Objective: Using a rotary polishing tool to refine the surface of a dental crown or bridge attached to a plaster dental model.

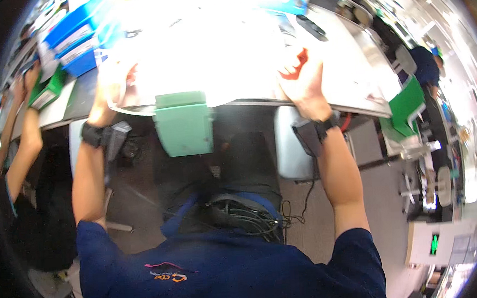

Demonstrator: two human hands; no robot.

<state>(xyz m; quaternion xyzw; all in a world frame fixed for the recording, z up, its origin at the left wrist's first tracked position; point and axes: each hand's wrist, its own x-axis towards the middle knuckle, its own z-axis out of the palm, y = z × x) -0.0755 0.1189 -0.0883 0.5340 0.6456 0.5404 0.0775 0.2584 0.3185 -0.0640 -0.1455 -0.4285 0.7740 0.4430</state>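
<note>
Left hand [115,83] at upper left of frame, fingers curled over the near edge of an overexposed white sheet [205,52]; grip unclear in the glare. Right hand [304,78] at upper centre-right, closed around a small orange-red object [295,69], resting on the white table [354,82]. Just below the table edge, centre frame, a pale green bin [184,122]. Upper left, blue boxes [76,39].
</note>
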